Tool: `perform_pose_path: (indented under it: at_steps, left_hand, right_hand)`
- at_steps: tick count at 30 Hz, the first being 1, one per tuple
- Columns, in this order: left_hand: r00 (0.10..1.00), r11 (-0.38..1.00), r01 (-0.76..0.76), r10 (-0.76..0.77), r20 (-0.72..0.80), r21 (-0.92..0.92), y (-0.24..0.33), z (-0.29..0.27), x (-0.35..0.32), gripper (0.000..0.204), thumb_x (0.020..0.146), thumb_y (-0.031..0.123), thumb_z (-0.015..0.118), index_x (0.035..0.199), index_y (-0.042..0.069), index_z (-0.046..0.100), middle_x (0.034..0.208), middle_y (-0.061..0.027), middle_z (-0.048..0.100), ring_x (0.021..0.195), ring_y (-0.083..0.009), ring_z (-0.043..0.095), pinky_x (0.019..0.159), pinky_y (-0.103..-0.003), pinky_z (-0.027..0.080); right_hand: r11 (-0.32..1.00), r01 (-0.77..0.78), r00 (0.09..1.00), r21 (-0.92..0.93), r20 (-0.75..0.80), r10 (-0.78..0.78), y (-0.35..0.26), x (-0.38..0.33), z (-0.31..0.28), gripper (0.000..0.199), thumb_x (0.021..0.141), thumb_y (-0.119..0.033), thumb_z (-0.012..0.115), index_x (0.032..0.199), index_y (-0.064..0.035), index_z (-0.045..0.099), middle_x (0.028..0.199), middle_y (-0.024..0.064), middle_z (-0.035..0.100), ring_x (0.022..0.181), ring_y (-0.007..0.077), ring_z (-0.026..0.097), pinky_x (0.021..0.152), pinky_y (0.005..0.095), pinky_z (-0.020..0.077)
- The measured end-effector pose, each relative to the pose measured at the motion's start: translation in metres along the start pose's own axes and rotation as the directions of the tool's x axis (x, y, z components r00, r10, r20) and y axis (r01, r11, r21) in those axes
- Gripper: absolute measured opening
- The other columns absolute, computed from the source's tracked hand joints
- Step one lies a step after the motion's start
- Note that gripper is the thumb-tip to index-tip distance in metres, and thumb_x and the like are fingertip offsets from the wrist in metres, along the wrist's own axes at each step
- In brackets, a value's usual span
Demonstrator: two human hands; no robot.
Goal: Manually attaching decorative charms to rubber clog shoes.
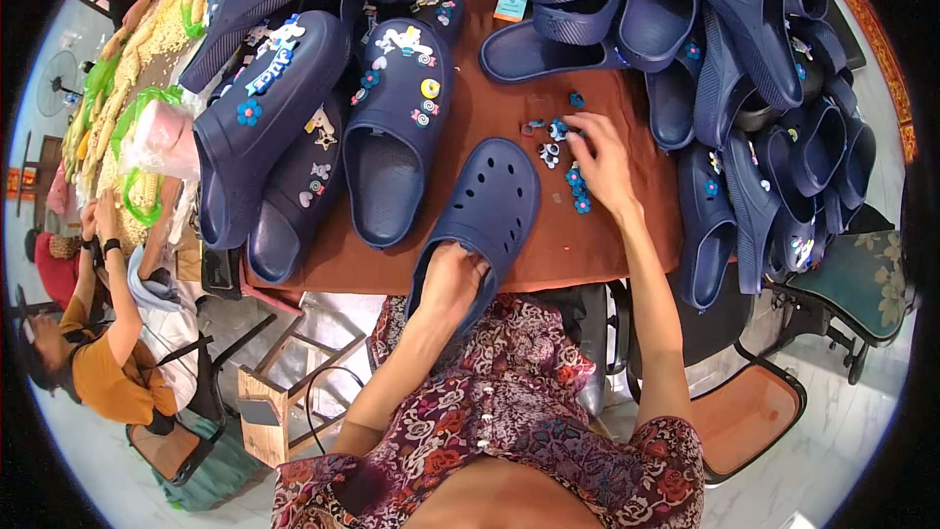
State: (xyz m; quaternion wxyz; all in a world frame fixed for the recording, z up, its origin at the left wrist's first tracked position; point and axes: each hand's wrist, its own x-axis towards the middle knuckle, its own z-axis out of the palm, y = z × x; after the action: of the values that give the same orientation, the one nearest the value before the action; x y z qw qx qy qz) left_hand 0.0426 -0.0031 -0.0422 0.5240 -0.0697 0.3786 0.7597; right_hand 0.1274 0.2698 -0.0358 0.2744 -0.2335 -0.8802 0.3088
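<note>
A plain navy clog (497, 198) with rows of holes lies at the table's near edge, its toe pointing away. My left hand (453, 279) is pushed into its foot opening and holds it, the fingers partly hidden inside. To the right, my right hand (599, 159) hovers over small shoe charms, fingers bent, with thumb and forefinger a little apart beside a blue-and-white charm (558, 127). White-and-blue charms (549, 154) and blue flower charms (579, 191) lie loose around it. A decorated navy clog (394, 137) with charms fitted rests to the left.
More decorated clogs (269, 127) stand at the left, and a heap of navy clogs (744, 49) fills the right side of the brown-covered table (597, 245). A tag (510, 3) lies at the back. Chairs (749, 411) stand below right. Another person (117, 372) works at the left.
</note>
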Motion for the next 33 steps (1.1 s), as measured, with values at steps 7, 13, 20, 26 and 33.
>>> perform_pose_path:
  at_steps: [7,13,20,26,33]
  left_hand:
    - [0.982,0.956,0.057,-0.106,-0.156,-0.288,0.003,0.024,0.018,0.029,0.099,0.019,0.050,0.121,0.002,0.058,0.124,-0.0101,0.062,0.114,-0.0237,0.059,0.099,-0.042,0.048]
    - [0.965,0.916,0.107,-0.190,-0.183,-0.387,0.012,0.042,0.021,0.028,0.098,0.017,0.052,0.121,0.004,0.060,0.124,-0.0101,0.062,0.112,-0.0254,0.060,0.096,-0.045,0.050]
    - [0.966,0.889,0.159,-0.231,-0.119,-0.430,0.016,0.046,0.031,0.032,0.101,0.023,0.045,0.126,0.008,0.058,0.129,-0.0095,0.060,0.116,-0.0248,0.059,0.101,-0.044,0.048]
    - [0.954,0.860,0.184,-0.273,-0.124,-0.477,0.023,0.053,0.034,0.036,0.102,0.027,0.038,0.127,0.010,0.058,0.132,-0.0069,0.058,0.120,-0.0245,0.056,0.105,-0.044,0.044]
    - [0.961,0.823,0.223,-0.276,-0.025,-0.522,0.019,0.053,0.040,0.038,0.102,0.028,0.036,0.129,0.012,0.057,0.133,-0.0053,0.057,0.123,-0.0240,0.053,0.107,-0.044,0.041]
  right_hand:
    - [0.980,-0.189,0.977,0.054,-0.094,0.194,0.005,-0.020,-0.030,0.013,0.089,-0.007,0.060,0.098,-0.0041,0.068,0.096,0.0109,0.066,0.090,0.0273,0.063,0.081,0.0338,0.0482]
    - [0.967,-0.247,0.969,-0.063,-0.036,0.245,-0.001,-0.029,-0.038,0.014,0.088,-0.008,0.061,0.100,-0.0055,0.067,0.092,0.0104,0.063,0.088,0.0256,0.063,0.076,0.0340,0.0481]
    - [0.956,-0.287,0.956,-0.060,-0.090,0.281,0.020,-0.044,-0.037,0.018,0.087,-0.010,0.064,0.103,-0.0056,0.067,0.095,0.0107,0.062,0.086,0.0263,0.062,0.078,0.0345,0.0486]
    - [0.950,-0.131,0.991,-0.282,-0.066,0.117,0.014,-0.046,-0.034,0.018,0.085,-0.010,0.067,0.102,-0.0052,0.067,0.096,0.0101,0.062,0.091,0.0259,0.060,0.083,0.0368,0.0472]
    - [0.959,-0.281,0.959,-0.039,0.013,0.282,0.000,-0.044,-0.032,0.014,0.085,-0.007,0.067,0.098,-0.0023,0.063,0.093,0.0087,0.063,0.081,0.0211,0.061,0.073,0.0321,0.0487]
